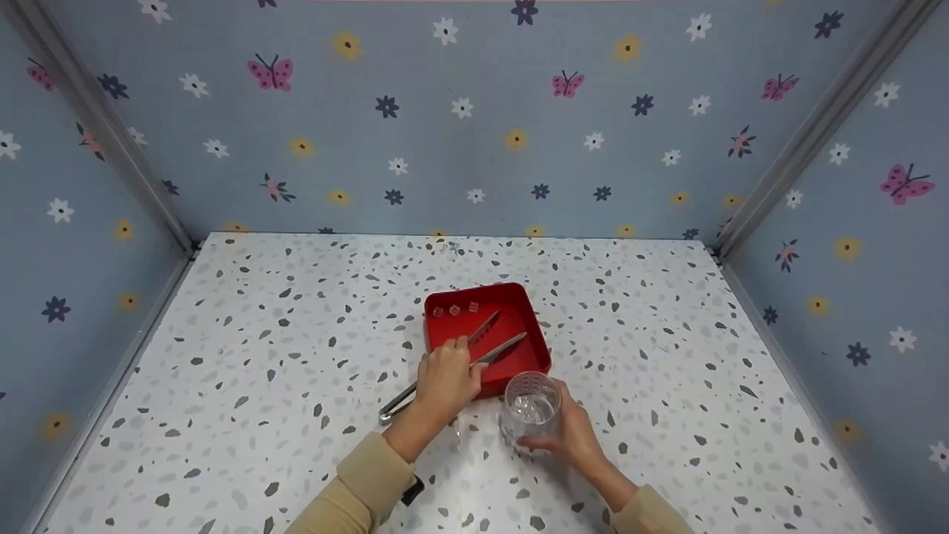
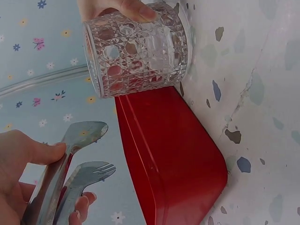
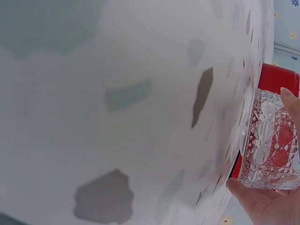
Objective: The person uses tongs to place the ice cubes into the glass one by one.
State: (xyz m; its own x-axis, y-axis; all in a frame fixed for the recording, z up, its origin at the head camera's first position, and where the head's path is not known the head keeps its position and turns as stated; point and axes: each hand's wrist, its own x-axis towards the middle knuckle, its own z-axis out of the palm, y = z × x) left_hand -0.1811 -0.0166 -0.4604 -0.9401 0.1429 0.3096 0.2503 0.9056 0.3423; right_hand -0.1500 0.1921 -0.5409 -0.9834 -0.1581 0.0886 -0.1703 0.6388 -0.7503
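Observation:
My left hand (image 1: 447,377) grips metal serving tongs (image 2: 51,187) over a red tray (image 2: 183,159). One tong end is forked, the other broad and flat; in the left wrist view the two ends are apart with nothing between them. Small clear cubes (image 1: 454,310) lie along the tray's far left side. At the tray's near right corner, a clear patterned glass (image 1: 531,408) stands upright on the table. Around its side curl the fingers and thumb of my right hand (image 1: 574,434). Something clear shows inside the glass, but I cannot tell what.
The white speckled table (image 1: 296,319) extends around the tray on all sides. Patterned blue panels (image 1: 474,126) stand behind it and at left and right, with grey posts (image 1: 823,126) at the corners.

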